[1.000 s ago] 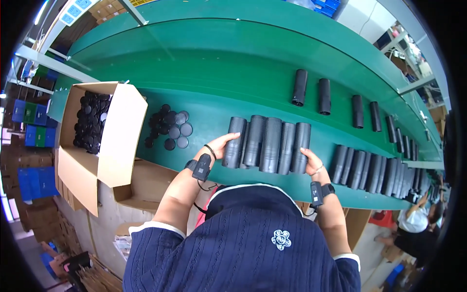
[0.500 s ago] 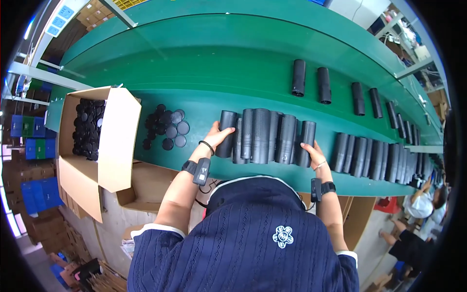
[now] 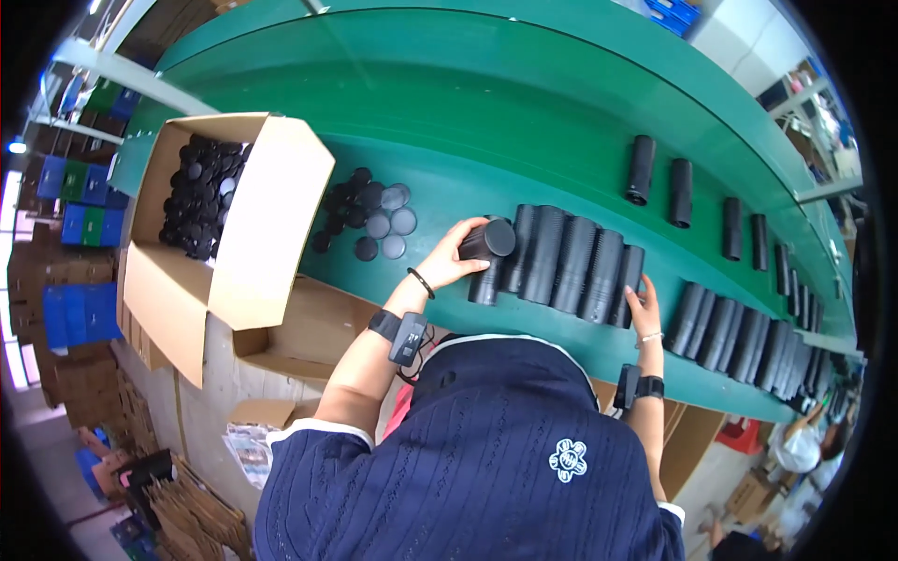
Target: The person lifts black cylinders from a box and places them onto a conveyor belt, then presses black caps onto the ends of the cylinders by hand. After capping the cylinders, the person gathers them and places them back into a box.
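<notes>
My left hand (image 3: pixel 456 252) is closed round a black tube (image 3: pixel 491 240), tilted so that its flat round end faces up. This tube overlaps the left end of a tight row of black ribbed tubes (image 3: pixel 572 264) lying on the green bench. At the row's right end my right hand (image 3: pixel 644 309) has its thumb and fingers on the outermost tube (image 3: pixel 631 271). Loose black round caps (image 3: pixel 378 224) lie in a cluster left of my left hand.
An open cardboard box (image 3: pixel 271 220) full of black caps (image 3: pixel 198 198) stands at the left. More black tubes (image 3: pixel 734 332) line the bench to the right, and spaced tubes (image 3: pixel 680 192) lie on the farther green surface (image 3: pixel 449 103). People work at the far right.
The row has been drawn closer together. My left hand has gone from the side of the leftmost tube to gripping a tube with its end tipped up. The view has shifted.
</notes>
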{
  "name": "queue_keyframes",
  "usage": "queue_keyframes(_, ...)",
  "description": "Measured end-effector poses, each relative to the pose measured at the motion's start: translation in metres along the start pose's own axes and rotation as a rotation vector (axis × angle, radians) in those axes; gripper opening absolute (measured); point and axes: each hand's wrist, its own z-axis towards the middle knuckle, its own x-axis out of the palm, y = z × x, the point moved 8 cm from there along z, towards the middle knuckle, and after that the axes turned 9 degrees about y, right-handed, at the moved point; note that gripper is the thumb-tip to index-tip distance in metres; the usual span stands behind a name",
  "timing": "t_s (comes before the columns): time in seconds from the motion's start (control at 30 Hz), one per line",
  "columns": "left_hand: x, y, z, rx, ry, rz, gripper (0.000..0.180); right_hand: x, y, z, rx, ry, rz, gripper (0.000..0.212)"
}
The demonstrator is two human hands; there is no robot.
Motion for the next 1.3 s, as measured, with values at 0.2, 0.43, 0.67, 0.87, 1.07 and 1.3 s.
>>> queue_keyframes(0.2, -0.014, 0.003, -0.023, 0.003, -0.084, -0.094, 0.078, -0.011, -0.003, 0.018, -0.121, -0.149, -0.191, 0.059)
queue_keyframes(0.43, -0.023, 0.006, -0.031, 0.003, -0.215, -0.171, 0.072, 0.014, 0.102, -0.003, -0.179, -0.166, -0.044, 0.027)
queue_keyframes(0.67, -0.019, 0.007, -0.024, -0.005, -0.202, -0.254, 0.073, 0.045, 0.109, -0.004, -0.07, -0.129, -0.229, 0.07)
queue_keyframes(0.87, -0.023, 0.016, -0.029, -0.016, -0.274, -0.3, 0.075, 0.032, 0.1, -0.015, -0.232, -0.231, 0.06, 0.073)
queue_keyframes(1.07, -0.026, 0.02, -0.029, -0.014, -0.285, -0.277, 0.075, 0.01, 0.157, -0.043, -0.24, -0.269, 0.092, 0.066)
queue_keyframes(1.3, -0.027, 0.021, -0.028, -0.007, -0.298, -0.256, 0.07, 0.003, 0.129, -0.037, -0.178, -0.215, 0.418, 0.057)
